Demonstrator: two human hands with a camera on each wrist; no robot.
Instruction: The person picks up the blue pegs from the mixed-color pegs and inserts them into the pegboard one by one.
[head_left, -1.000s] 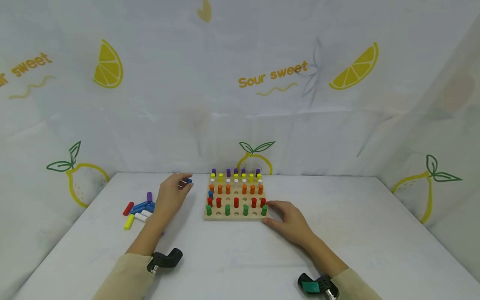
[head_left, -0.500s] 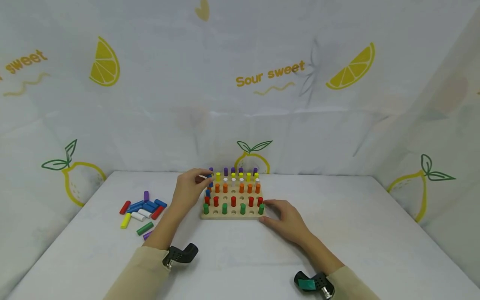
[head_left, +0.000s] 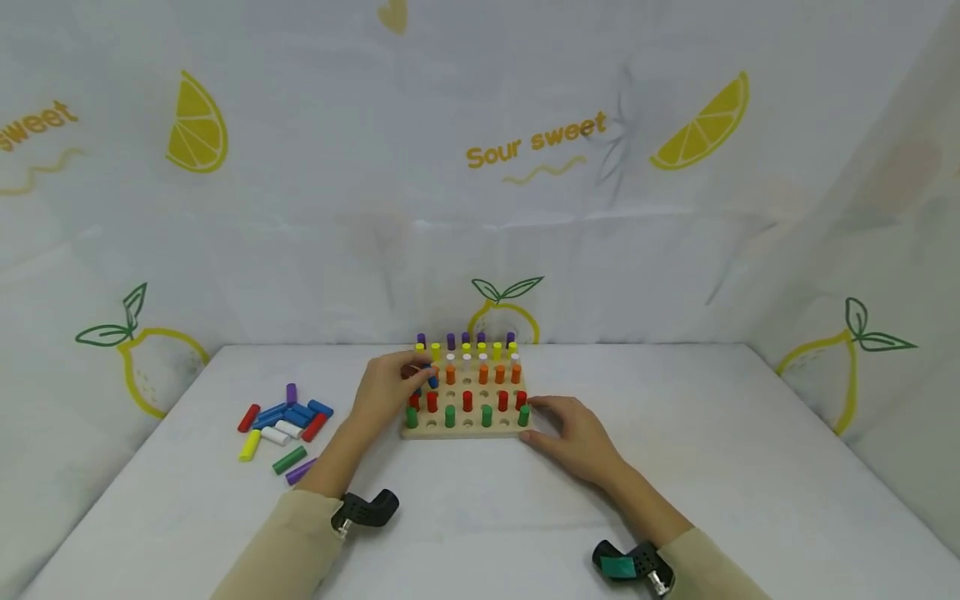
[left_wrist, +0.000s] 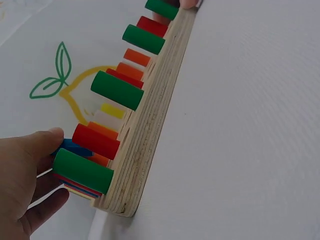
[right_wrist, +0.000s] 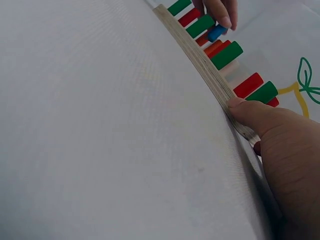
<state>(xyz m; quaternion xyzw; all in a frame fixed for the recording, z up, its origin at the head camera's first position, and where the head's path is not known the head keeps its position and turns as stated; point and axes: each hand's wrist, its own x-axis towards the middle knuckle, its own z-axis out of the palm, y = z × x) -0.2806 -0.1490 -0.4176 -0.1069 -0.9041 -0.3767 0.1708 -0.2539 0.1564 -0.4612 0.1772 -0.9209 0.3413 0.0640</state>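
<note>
A wooden pegboard [head_left: 467, 432] stands on the white table, with rows of green, red, orange, white, yellow and purple pegs upright in it. Over its left part, my left hand [head_left: 384, 385] pinches a blue peg [head_left: 432, 380] between thumb and fingertips. The right wrist view shows that blue peg [right_wrist: 217, 33] tilted just above the holes of the row behind the red pegs. At the board's right front corner, my right hand [head_left: 576, 439] grips the edge, its thumb [right_wrist: 246, 111] against the front side. Another blue peg at the row's left end is mostly hidden by my left hand.
Loose pegs lie in a pile left of the board, among them several blue pegs [head_left: 298, 414], a yellow peg [head_left: 250, 446], a green peg [head_left: 289, 460] and a purple peg [head_left: 302, 471]. A white cloth printed with lemons [head_left: 197, 125] hangs behind the table.
My left hand has carried the blue peg rightward from beside the board to over its holes, then lowered it nearer the board. My right hand has stayed at the corner.
</note>
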